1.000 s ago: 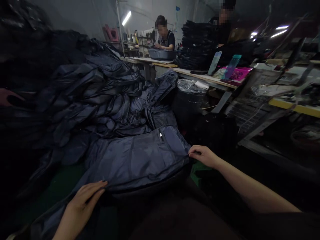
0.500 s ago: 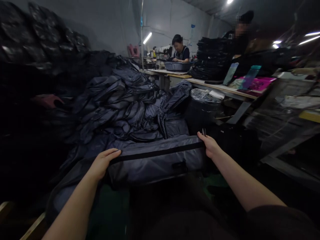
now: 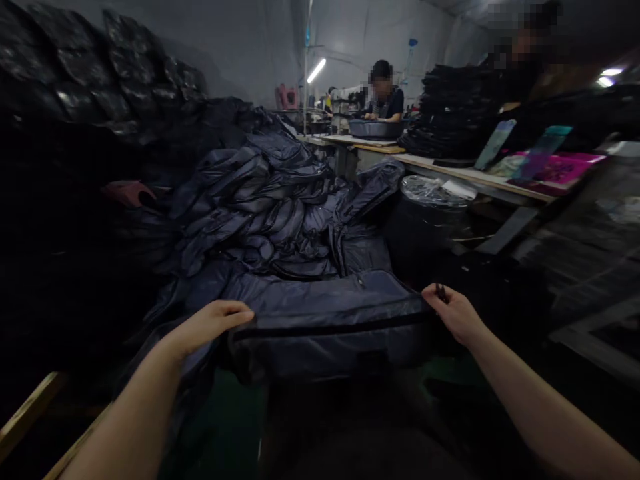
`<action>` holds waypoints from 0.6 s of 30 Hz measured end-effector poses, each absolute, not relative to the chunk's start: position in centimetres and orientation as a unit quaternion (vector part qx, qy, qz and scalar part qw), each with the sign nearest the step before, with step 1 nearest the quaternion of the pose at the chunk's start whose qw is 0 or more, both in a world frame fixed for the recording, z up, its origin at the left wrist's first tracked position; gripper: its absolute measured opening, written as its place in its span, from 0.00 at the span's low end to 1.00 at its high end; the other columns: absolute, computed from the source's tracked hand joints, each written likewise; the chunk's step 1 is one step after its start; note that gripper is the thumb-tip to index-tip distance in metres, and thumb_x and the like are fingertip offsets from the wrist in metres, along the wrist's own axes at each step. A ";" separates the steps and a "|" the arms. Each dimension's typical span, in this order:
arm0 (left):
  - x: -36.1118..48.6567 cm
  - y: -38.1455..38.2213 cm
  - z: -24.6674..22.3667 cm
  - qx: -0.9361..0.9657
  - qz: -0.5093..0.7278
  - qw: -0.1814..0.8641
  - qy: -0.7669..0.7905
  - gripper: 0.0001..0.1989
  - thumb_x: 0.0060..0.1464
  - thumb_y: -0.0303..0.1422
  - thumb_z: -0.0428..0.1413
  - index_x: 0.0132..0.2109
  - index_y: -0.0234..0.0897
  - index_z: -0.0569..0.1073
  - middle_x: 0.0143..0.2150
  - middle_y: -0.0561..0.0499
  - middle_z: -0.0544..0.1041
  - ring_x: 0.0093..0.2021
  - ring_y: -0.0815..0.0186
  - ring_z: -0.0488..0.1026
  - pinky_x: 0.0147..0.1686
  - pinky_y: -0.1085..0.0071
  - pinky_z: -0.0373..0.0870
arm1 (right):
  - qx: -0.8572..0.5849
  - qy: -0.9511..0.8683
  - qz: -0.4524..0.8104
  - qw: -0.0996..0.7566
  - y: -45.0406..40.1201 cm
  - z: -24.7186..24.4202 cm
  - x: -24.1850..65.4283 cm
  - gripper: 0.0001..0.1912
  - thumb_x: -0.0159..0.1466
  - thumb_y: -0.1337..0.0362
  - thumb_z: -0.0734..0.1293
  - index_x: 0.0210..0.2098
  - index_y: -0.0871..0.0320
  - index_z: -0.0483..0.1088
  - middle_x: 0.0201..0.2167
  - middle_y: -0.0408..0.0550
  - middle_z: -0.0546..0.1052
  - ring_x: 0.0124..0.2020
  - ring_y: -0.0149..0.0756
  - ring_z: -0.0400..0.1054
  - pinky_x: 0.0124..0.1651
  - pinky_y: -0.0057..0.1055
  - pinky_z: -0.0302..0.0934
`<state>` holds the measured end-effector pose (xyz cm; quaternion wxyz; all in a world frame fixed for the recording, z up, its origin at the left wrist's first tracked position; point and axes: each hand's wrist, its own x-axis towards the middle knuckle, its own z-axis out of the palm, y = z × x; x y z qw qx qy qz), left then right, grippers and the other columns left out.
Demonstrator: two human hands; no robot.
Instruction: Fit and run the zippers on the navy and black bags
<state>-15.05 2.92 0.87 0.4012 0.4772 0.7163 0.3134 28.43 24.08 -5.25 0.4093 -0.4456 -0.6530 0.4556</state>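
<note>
A dark blue-grey fabric bag (image 3: 320, 303) with a black band along its side is stretched between my hands, close to my lap. My left hand (image 3: 220, 323) is closed on its left edge, thumb and fingers pressed together at the corner. At the right end, my right hand (image 3: 455, 312) pinches the edge of the bag. A small dark tool (image 3: 441, 292) sticks up between the right fingers; its kind is too dim to make out. Right behind the held bag lies a big heap of similar bags (image 3: 260, 180).
A long worktable (image 3: 515, 183) at right bears a black stack (image 3: 447, 110) and a pink basket (image 3: 575, 167). Below it stands a plastic-lined bin (image 3: 425, 213). Two people work behind, one (image 3: 385, 93) at a sewing table. A pink stool (image 3: 130, 193) is at left.
The view has swung left, so the surroundings sit further right. The bag has tipped, showing more of its upper face. Both hands keep their grip.
</note>
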 end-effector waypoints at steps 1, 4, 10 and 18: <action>-15.4 2.5 0.7 0.475 0.296 0.401 0.726 0.15 0.44 0.46 0.57 0.29 0.38 0.77 0.30 0.52 0.77 0.33 0.63 0.72 0.33 0.74 0.66 | -0.427 -0.704 0.423 0.379 23.2 -5.2 29.1 0.13 0.55 0.53 0.69 0.27 0.57 0.71 0.24 0.41 0.71 0.27 0.31 0.64 0.32 0.26 0.60; -16.6 1.9 -0.1 0.461 0.233 0.429 0.741 0.15 0.44 0.47 0.57 0.28 0.39 0.77 0.27 0.53 0.77 0.30 0.64 0.71 0.30 0.74 0.66 | -0.361 -0.792 0.393 0.295 20.8 -5.4 30.8 0.12 0.58 0.55 0.66 0.26 0.57 0.72 0.28 0.45 0.72 0.31 0.35 0.66 0.37 0.29 0.61; -13.4 6.5 -1.2 0.528 0.184 0.407 0.723 0.12 0.43 0.44 0.59 0.25 0.40 0.76 0.24 0.56 0.75 0.28 0.65 0.70 0.29 0.74 0.65 | -0.332 -0.816 0.403 0.247 17.8 -6.3 32.6 0.10 0.60 0.57 0.65 0.30 0.57 0.73 0.33 0.49 0.73 0.34 0.36 0.67 0.39 0.32 0.63; 0.2 16.3 -5.8 0.675 0.221 0.349 0.611 0.14 0.44 0.40 0.56 0.39 0.39 0.74 0.38 0.49 0.75 0.33 0.64 0.71 0.34 0.71 0.65 | -0.320 -0.817 0.415 0.241 15.9 -6.7 33.5 0.09 0.61 0.59 0.65 0.36 0.55 0.74 0.36 0.50 0.72 0.34 0.35 0.68 0.36 0.30 0.64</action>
